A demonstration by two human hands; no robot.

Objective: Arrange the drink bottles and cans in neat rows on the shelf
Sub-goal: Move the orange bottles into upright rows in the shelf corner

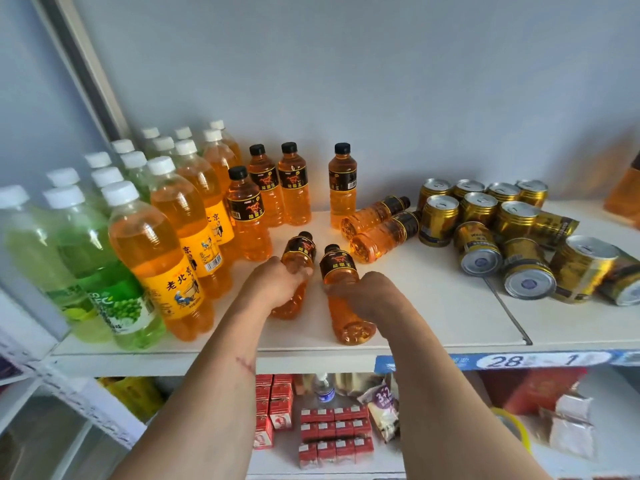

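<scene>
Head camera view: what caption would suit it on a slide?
Left hand and right hand each grip a lying orange bottle on a shelf beside gold cans.

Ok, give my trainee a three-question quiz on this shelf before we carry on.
1. True or false: all black-capped orange bottles stand upright.
2. What does each hand grip? A) a gold can B) a lying black-capped bottle C) a white-capped bottle
3. How many black-capped bottles stand upright?

Key:
1. False: two lie beside the gold cans.
2. B: left hand grips the left lying bottle, right hand the right lying bottle.
3. Four.
</scene>
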